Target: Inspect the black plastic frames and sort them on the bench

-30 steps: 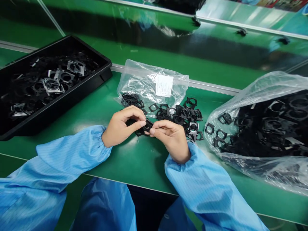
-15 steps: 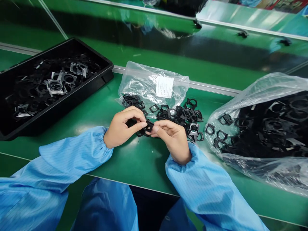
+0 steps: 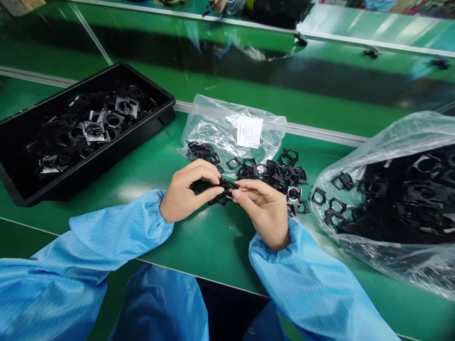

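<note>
Between my two hands, just above the green table [image 3: 213, 237], is a small black plastic frame [image 3: 228, 185]. My left hand [image 3: 190, 192] pinches its left side between thumb and fingers. On the other side, my right hand [image 3: 265, 208] grips the right edge with thumb and fingertips. The fingers cover much of the part, so its full outline is hidden. Right behind the hands lies a loose pile of similar black frames [image 3: 280, 173], each with a round opening. Part of that pile touches a clear plastic bag [image 3: 213, 118] with a white label [image 3: 250, 132].
A black bin [image 3: 156, 121] at the left contains many black and silver-looking frames. At the right, a large open clear bag [image 3: 387, 137] holds more black frames. Behind the table runs a metal rail [image 3: 320, 135], with a green surface beyond it.
The black frame has been tilted flatter between my fingers, and both hands still grip it. The whole scene sits slightly farther right and lower as the camera shifted.
</note>
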Available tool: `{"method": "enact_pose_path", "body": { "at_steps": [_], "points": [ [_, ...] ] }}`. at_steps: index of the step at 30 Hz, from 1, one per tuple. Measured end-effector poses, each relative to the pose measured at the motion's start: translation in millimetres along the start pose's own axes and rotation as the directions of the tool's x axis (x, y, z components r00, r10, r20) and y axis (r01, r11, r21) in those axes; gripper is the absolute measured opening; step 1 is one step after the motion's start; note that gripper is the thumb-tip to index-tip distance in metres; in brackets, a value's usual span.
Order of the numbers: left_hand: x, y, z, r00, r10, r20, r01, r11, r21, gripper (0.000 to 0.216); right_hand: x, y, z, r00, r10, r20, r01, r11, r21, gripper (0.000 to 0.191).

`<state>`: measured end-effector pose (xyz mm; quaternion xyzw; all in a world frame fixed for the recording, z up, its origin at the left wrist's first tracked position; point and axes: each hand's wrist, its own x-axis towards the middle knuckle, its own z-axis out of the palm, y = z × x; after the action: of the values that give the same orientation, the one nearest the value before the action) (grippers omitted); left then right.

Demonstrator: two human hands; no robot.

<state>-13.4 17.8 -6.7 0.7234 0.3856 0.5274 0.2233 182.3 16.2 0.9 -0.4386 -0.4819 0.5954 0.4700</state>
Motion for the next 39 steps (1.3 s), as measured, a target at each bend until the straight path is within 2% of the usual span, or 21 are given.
{"method": "enact_pose_path", "body": {
  "at_steps": [5, 17, 25, 33, 39],
  "points": [
    [1.7, 1.9, -1.0, 0.999, 0.036, -0.004, -0.036, 0.995, 0.088, 0.010, -2.7, 2.0, 1.6, 0.999, -0.047, -0.006, 0.047, 0.999, -0.024, 0.024],
    [1.1, 2.7, -0.5, 1.000, 0.020, 0.001, -0.020, 0.996, 0.089, 0.010, -5.8, 2.9, 1.4, 0.981, -0.189, 0.031, 0.192, 0.965, -0.177, 0.017],
    [0.7, 4.6, 0.0, 1.000, -0.008, 0.010, 0.007, 0.995, 0.099, 0.011, -7.4, -0.6, 0.8, 0.959, -0.265, 0.096, 0.282, 0.912, -0.299, 0.019],
    [-1.6, 1.2, 0.7, 0.990, -0.139, 0.013, 0.139, 0.990, -0.031, 0.011, -7.4, 0.3, -2.1, 0.935, -0.320, 0.155, 0.356, 0.860, -0.366, 0.022],
    [-0.2, 0.6, 0.7, 0.982, -0.185, 0.045, 0.189, 0.976, -0.111, 0.015, -7.0, -0.7, -2.2, 0.940, -0.303, 0.154, 0.340, 0.859, -0.384, 0.022]
  ]
}}
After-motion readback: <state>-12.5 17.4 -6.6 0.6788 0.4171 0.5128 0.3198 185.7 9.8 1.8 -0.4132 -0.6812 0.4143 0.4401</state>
